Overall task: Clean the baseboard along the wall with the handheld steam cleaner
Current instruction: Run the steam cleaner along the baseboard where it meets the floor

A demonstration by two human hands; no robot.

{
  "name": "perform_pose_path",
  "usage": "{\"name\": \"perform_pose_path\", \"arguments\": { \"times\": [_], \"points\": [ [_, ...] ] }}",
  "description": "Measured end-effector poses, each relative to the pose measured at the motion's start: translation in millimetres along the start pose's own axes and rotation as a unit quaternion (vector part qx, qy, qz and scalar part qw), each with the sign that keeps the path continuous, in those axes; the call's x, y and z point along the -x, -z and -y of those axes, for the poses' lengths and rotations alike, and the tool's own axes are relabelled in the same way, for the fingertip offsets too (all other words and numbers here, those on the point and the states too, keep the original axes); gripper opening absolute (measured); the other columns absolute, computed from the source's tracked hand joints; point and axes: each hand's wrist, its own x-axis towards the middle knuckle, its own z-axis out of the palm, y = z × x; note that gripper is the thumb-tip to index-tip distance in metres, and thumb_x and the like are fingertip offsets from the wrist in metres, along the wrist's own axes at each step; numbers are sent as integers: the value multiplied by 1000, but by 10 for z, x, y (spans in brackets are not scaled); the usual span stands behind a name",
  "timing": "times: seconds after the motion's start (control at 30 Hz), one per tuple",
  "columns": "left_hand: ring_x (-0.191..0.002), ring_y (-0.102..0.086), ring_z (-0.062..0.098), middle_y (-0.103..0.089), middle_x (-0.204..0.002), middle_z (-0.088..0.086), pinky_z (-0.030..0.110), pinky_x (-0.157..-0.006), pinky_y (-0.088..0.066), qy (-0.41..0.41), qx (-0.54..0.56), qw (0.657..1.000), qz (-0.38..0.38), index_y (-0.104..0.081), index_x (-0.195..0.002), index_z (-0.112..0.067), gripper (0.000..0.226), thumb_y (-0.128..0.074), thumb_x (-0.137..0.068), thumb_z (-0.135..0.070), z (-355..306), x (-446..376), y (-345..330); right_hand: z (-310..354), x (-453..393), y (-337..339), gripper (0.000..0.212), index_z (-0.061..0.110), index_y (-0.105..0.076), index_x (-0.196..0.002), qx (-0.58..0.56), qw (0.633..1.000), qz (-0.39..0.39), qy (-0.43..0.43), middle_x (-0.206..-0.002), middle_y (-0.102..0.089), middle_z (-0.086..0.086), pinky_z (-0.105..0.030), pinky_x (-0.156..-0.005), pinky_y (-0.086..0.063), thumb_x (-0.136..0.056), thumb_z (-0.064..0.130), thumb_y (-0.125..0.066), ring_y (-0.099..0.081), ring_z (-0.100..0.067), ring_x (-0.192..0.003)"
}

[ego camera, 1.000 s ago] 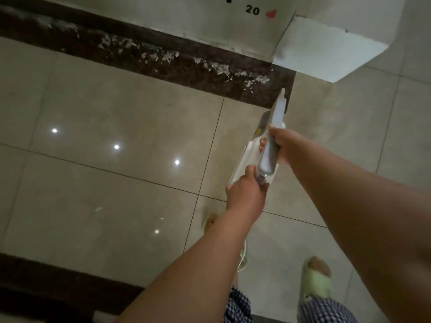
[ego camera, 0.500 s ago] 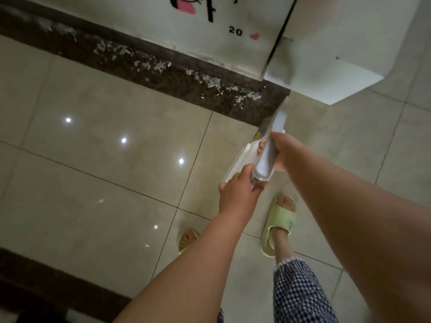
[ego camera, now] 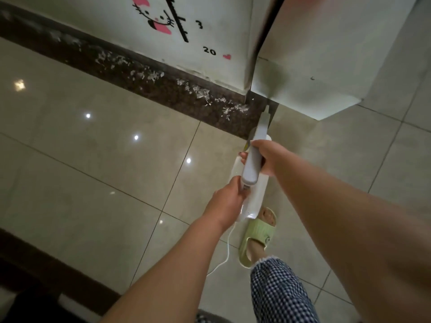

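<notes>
A white and grey handheld steam cleaner (ego camera: 253,164) points away from me, its nozzle tip close to the dark speckled baseboard (ego camera: 149,82) at the foot of the wall, near the corner of a white cabinet. White flaky residue dots the baseboard. My right hand (ego camera: 268,157) grips the grey handle near the front. My left hand (ego camera: 229,201) holds the cleaner's rear end, fingers curled round it. A white cord (ego camera: 227,250) hangs from the back of the cleaner.
A white cabinet (ego camera: 326,66) juts out from the wall at the upper right. The wall (ego camera: 210,24) carries a cartoon height-chart sticker. My foot in a green slipper (ego camera: 256,234) stands on the glossy beige tiles (ego camera: 105,171). A dark strip lies at the lower left.
I have stepped closer to the wall; my right foot came forward. The cleaner's nozzle has moved nearer the baseboard by the cabinet corner. Both hands keep their grip.
</notes>
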Motion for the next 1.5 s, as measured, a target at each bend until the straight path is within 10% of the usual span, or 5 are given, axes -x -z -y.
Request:
{"name": "perform_pose_path", "arguments": {
  "times": [0.67,1.07,1.5],
  "points": [
    [-96,-52,34,-59,-84,6,36,-65,-41,-4,105,986,-127,-43,-97,-26,26,-31,-101,-49,30,-129,-217,76,-205,-320,25,11,-45,-112,136,987,-67,58,-87,-60,-6,-34,-89,-53,-95,24,-56,-59,-17,-77],
    [-108,-60,32,-65,-116,5,38,-84,-44,12,57,995,-84,-39,-119,-14,44,-53,-95,-47,89,-103,-271,-125,-372,-395,20,8,-45,-89,169,981,-70,58,-76,-51,-6,-20,-43,-49,-96,25,-55,-51,-14,-58],
    [-102,-62,32,-66,-112,6,37,-76,-46,35,12,998,-48,-40,-116,-12,41,-56,-94,-42,347,84,-156,-447,-268,-501,21,9,-50,-90,151,985,-88,14,-78,-56,-7,-28,-57,-50,-93,27,-60,-53,-15,-63]
  ]
}}
